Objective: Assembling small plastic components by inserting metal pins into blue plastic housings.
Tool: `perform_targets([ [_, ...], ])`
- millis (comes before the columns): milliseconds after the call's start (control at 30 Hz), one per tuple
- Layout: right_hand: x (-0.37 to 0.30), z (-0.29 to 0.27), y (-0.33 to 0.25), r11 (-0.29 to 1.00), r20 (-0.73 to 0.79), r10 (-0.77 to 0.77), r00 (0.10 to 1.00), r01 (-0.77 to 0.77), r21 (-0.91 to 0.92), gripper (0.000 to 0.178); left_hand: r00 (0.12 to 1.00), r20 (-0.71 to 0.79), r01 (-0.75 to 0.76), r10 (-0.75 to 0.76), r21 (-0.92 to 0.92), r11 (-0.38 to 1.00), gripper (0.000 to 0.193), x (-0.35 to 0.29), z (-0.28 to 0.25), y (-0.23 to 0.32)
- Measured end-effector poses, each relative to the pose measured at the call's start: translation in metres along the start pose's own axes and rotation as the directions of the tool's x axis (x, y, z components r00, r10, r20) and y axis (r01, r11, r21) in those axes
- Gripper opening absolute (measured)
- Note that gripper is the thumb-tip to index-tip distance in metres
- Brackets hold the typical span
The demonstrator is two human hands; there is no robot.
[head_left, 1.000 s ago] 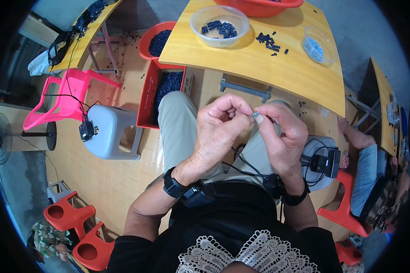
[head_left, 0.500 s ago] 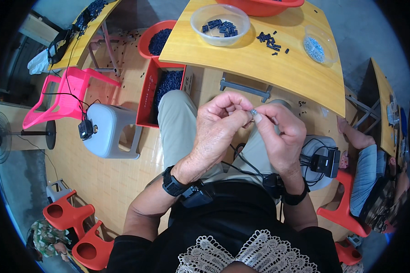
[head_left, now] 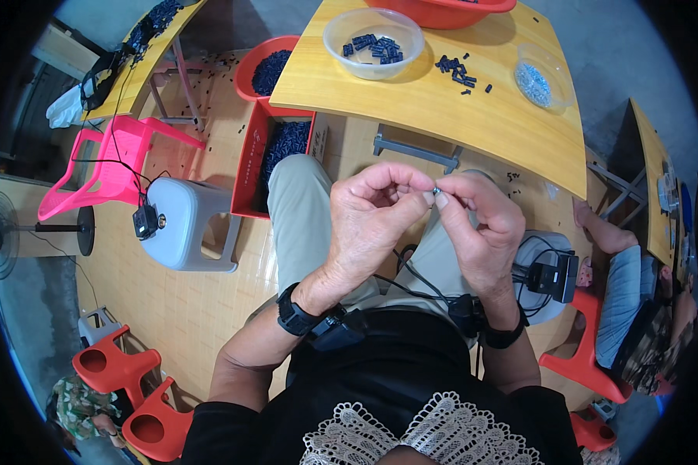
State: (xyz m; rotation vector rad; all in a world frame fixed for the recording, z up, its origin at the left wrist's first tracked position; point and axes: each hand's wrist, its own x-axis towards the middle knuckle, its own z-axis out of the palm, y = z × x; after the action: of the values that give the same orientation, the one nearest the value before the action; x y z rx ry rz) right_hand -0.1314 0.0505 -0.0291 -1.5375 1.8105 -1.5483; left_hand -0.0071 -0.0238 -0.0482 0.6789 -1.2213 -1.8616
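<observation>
My left hand (head_left: pixel 371 218) and my right hand (head_left: pixel 482 226) meet above my lap, both closed in a pinch with thumb against forefinger. A tiny piece, shiny and partly dark (head_left: pixel 437 191), shows between the touching fingertips; most of it is hidden, so its kind cannot be made out. Beyond my hands stands a wooden-topped table (head_left: pixel 411 116). On it are a clear bowl (head_left: pixel 336 58) with short black cylindrical parts, a loose cluster of the same black parts (head_left: pixel 455 70), and a clear tub (head_left: pixel 562 94) holding small pale-blue or silvery pieces.
A red basin (head_left: pixel 442 14) sits at the table's far edge. Left of my knees, a red box (head_left: pixel 248 170) and another red basin (head_left: pixel 244 77) hold dark parts. Nearby are a grey stool (head_left: pixel 180 225) and a pink chair (head_left: pixel 124 143). Other people sit at far right and lower left.
My left fingers have straightened a little, and the fingertips have shifted slightly right. The tiny piece now shows a darker spot between them.
</observation>
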Motion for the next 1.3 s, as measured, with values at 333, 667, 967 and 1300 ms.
perform_targets([
  [333, 0.001, 0.000, 0.003, 0.996, -0.010, -0.085, 0.996, 0.085, -0.039, 0.017, 0.995, 0.054, 0.088, -0.087, -0.019, 0.996, 0.012, 0.004, -0.006, 0.005],
  [667, 0.001, -0.001, 0.006, 0.995, 0.021, -0.098, 0.995, 0.098, -0.013, 0.021, 0.998, 0.050, 0.033, -0.035, 0.039, 0.999, 0.014, 0.004, -0.006, 0.007],
  [967, 0.002, -0.004, 0.007, 0.988, 0.061, -0.152, 0.986, 0.153, -0.018, 0.023, 0.993, 0.066, 0.096, -0.094, -0.025, 0.995, 0.014, 0.005, -0.009, 0.005],
  [1300, 0.004, -0.005, 0.009, 0.983, 0.076, -0.182, 0.980, 0.185, -0.024, 0.024, 0.989, 0.095, 0.125, -0.117, -0.083, 0.989, 0.015, 0.008, -0.011, 0.003],
])
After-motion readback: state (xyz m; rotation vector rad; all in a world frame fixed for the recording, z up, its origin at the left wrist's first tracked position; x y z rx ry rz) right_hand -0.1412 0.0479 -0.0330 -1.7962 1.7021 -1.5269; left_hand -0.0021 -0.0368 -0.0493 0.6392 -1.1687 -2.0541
